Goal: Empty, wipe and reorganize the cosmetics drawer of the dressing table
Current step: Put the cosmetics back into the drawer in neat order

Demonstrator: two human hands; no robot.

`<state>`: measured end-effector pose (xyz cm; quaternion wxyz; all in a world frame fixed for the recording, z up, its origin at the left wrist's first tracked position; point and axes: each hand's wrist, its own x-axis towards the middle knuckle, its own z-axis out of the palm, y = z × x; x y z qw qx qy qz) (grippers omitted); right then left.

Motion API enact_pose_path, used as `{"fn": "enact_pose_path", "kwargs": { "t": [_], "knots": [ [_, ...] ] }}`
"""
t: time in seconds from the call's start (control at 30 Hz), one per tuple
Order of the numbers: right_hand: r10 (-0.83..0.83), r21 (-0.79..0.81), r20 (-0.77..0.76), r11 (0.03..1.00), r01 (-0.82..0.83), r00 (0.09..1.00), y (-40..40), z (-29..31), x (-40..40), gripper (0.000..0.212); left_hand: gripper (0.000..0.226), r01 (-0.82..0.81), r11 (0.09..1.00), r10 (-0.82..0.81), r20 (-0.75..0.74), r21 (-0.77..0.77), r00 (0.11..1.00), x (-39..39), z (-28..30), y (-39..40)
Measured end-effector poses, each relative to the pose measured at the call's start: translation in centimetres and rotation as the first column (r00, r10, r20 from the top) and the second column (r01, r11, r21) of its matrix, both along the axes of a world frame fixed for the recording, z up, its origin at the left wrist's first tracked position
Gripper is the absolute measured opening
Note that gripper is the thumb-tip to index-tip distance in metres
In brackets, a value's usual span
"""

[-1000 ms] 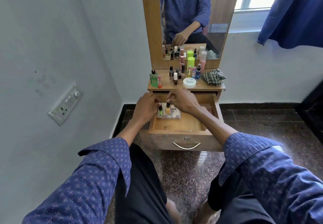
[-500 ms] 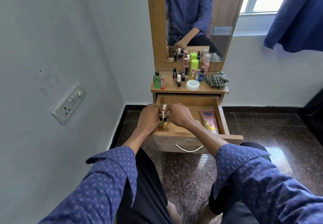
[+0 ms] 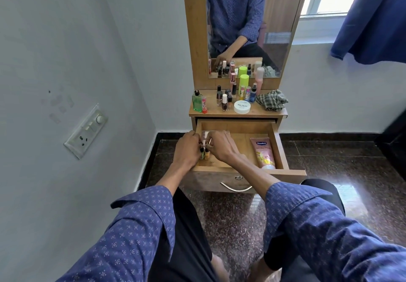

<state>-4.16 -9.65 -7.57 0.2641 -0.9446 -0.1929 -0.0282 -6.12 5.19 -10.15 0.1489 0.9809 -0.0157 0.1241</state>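
Observation:
The wooden drawer (image 3: pixel 241 127) of the dressing table is pulled open. At its left front corner my left hand (image 3: pixel 186 149) and my right hand (image 3: pixel 222 147) both grip a small clear tray of nail polish bottles (image 3: pixel 206 153), which my fingers mostly hide. A pink lotion tube (image 3: pixel 263 152) lies along the drawer's right side. On the table top (image 3: pixel 211 111) stand many small bottles, a green bottle (image 3: pixel 197 102), a white round tin (image 3: pixel 241 106) and a crumpled checked cloth (image 3: pixel 272 100).
A mirror (image 3: pixel 246 24) rises behind the table top. A white wall with a switch plate (image 3: pixel 86 131) is close on the left. Dark polished floor (image 3: pixel 340 171) spreads to the right, and my knees are below the drawer front handle (image 3: pixel 236 188).
Both hands have carried the little tray from the drawer's middle to its left front corner. The pink tube on the right has come into sight.

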Motion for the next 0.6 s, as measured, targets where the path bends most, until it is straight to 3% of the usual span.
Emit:
{"fn": "enact_pose_path", "kwargs": {
  "t": [0.33, 0.6],
  "knots": [
    [0.037, 0.009, -0.035, 0.999, -0.037, 0.999, -0.3, -1.2, 1.2, 0.007, 0.017, -0.004, 0.999, 0.004, 0.01, -0.037, 1.0, -0.1, -0.3, 0.1],
    [0.035, -0.033, -0.079, 0.999, -0.038, 0.996, -0.7, -2.1, 1.5, 0.021, 0.024, -0.004, 0.999, 0.004, -0.021, -0.039, 1.0, -0.4, -0.2, 0.2]
  ]
}}
